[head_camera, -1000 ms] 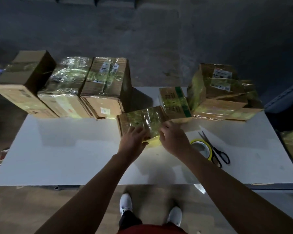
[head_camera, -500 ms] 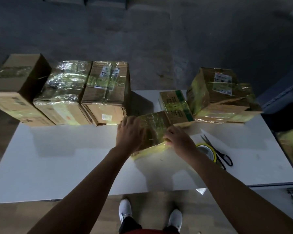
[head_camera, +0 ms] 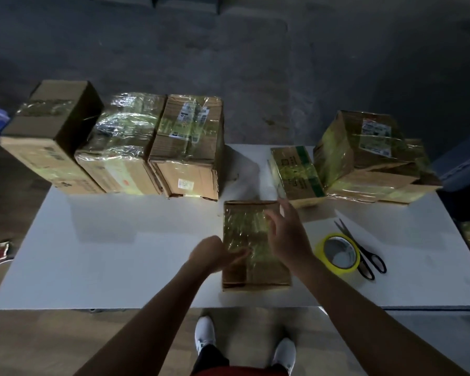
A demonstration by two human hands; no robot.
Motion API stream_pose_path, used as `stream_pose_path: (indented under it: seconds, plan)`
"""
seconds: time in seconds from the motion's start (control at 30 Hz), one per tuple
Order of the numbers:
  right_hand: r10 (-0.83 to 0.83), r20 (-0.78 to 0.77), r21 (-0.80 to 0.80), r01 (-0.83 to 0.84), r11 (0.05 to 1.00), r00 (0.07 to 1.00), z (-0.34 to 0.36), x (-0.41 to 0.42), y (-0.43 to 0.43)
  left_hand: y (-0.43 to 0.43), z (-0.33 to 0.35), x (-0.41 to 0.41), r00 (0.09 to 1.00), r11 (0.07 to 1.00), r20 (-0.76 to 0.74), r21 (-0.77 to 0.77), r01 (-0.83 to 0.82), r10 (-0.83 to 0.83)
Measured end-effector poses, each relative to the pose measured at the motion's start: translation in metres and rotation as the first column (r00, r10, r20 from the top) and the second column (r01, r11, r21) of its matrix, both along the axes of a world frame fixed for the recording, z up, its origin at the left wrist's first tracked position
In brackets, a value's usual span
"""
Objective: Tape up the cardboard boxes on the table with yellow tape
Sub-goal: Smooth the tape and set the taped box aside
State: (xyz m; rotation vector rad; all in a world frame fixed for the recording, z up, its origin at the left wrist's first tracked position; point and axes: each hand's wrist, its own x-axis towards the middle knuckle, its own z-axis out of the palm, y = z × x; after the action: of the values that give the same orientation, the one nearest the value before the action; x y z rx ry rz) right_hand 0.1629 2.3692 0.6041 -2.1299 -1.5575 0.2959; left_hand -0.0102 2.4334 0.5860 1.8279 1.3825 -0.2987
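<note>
small box (head_camera: 255,248): near centre of table (head_camera: 120,253), taped face up, within both arms' reach
left hand (head_camera: 215,253): fingers curled on the box's left edge, likely steadying it
right hand (head_camera: 285,237): fingers spread loosely over the taped top, holding nothing; contact unclear
yellow tape roll (head_camera: 320,251): just right of the box, touching scissors (head_camera: 364,256)
wrapped boxes (head_camera: 187,145): far left row, with more far right; nothing blocks the hands

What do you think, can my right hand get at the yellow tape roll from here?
Probably yes. The right hand is spread above the small box, holding nothing, and the tape roll lies to its right. Nothing sits between them; the scissors lie on the roll's far side.
</note>
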Motion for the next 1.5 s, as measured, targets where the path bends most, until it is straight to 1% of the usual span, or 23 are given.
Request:
stream_pose_path:
  seconds: [0.07,0.13,0.2,0.27,0.4,0.47,0.53,0.63,0.7,0.8,0.87,0.97,1.03,1.07,1.1,1.17,1.2,1.23,1.3,1.37,1.4,1.47,1.5]
  plan:
    - [-0.07,-0.116,-0.072,0.061,0.996,0.991,-0.006,-0.021,-0.007,-0.01,-0.006,0.002,0.963,0.98,0.184,-0.083,-0.182,0.195]
    - [-0.105,-0.145,-0.17,0.08,0.982,0.984,-0.013,-0.03,-0.014,-0.018,-0.009,0.007,0.872,0.929,0.325,-0.185,-0.32,0.365]
    - [-0.156,-0.182,-0.224,0.114,0.968,0.971,-0.014,-0.03,-0.017,-0.027,-0.011,0.013,0.802,0.887,0.378,-0.21,-0.412,0.462]
    - [-0.198,-0.245,-0.249,0.136,0.959,0.949,-0.014,-0.028,-0.017,-0.036,-0.015,0.016,0.75,0.858,0.419,-0.212,-0.467,0.512]
    - [-0.207,-0.341,-0.219,0.137,0.966,0.917,-0.018,-0.022,-0.02,-0.043,-0.022,0.015,0.744,0.853,0.439,-0.116,-0.509,0.504]
    - [-0.229,-0.413,-0.164,0.175,0.971,0.881,-0.02,-0.018,-0.023,-0.042,-0.024,0.016,0.738,0.844,0.434,-0.114,-0.523,0.516]
    - [-0.266,-0.439,-0.159,0.217,0.963,0.858,-0.022,-0.018,-0.029,-0.042,-0.025,0.016,0.744,0.834,0.399,-0.113,-0.541,0.536]
    - [-0.398,-0.443,-0.296,0.288,0.911,0.803,-0.029,-0.018,-0.035,-0.041,-0.026,0.015,0.789,0.839,0.293,-0.116,-0.531,0.54]
    - [-0.436,-0.48,-0.384,0.265,0.884,0.761,-0.028,-0.015,-0.037,-0.041,-0.026,0.013,0.816,0.869,0.299,-0.134,-0.477,0.494]
    - [-0.415,-0.499,-0.427,0.201,0.882,0.761,-0.019,-0.011,-0.035,-0.039,-0.023,0.01,0.826,0.89,0.331,-0.138,-0.435,0.455]
    - [-0.392,-0.459,-0.409,0.203,0.89,0.797,-0.014,-0.012,-0.033,-0.04,-0.021,0.008,0.789,0.859,0.343,-0.154,-0.488,0.51]
    - [-0.349,-0.336,-0.363,0.221,0.905,0.875,0.0,-0.013,-0.029,-0.041,-0.018,0.006,0.682,0.784,0.389,-0.255,-0.566,0.619]
    - [-0.349,-0.345,-0.376,0.212,0.902,0.871,0.007,-0.006,-0.029,-0.043,-0.015,0.005,0.622,0.745,0.412,-0.326,-0.582,0.666]
    - [-0.357,-0.406,-0.386,0.196,0.902,0.841,0.007,-0.001,-0.03,-0.043,-0.013,0.005,0.601,0.732,0.419,-0.352,-0.584,0.681]
    - [-0.377,-0.519,-0.391,0.18,0.903,0.767,0.007,0.003,-0.03,-0.044,-0.012,0.004,0.585,0.721,0.423,-0.371,-0.586,0.693]
    - [-0.396,-0.765,-0.377,0.146,0.915,0.508,0.003,0.009,-0.032,-0.044,-0.008,0.004,0.525,0.672,0.42,-0.429,-0.604,0.74]
    - [-0.391,-0.829,-0.369,0.134,0.92,0.4,-0.002,0.011,-0.033,-0.044,-0.006,0.004,0.495,0.649,0.42,-0.457,-0.609,0.76]
    - [-0.407,-0.859,-0.388,0.124,0.913,0.31,-0.005,0.013,-0.033,-0.044,-0.004,0.004,0.484,0.648,0.432,-0.466,-0.602,0.761]
    - [-0.516,-0.843,-0.498,0.147,0.855,0.152,-0.006,0.015,-0.032,-0.044,-0.001,0.005,0.5,0.68,0.462,-0.466,-0.566,0.732]
    - [-0.615,-0.785,-0.592,0.2,0.781,0.079,-0.007,0.019,-0.029,-0.044,0.006,0.007,0.513,0.706,0.485,-0.475,-0.525,0.708]
    - [-0.626,-0.778,-0.603,0.224,0.765,0.045,-0.006,0.021,-0.028,-0.043,0.009,0.007,0.523,0.723,0.499,-0.475,-0.501,0.691]
    - [-0.571,-0.82,-0.565,0.234,0.791,-0.05,-0.004,0.023,-0.025,-0.04,0.014,0.008,0.533,0.768,0.553,-0.488,-0.415,0.64]
    - [-0.528,-0.844,-0.534,0.231,0.813,-0.09,-0.001,0.022,-0.025,-0.038,0.017,0.007,0.503,0.772,0.589,-0.531,-0.349,0.632]
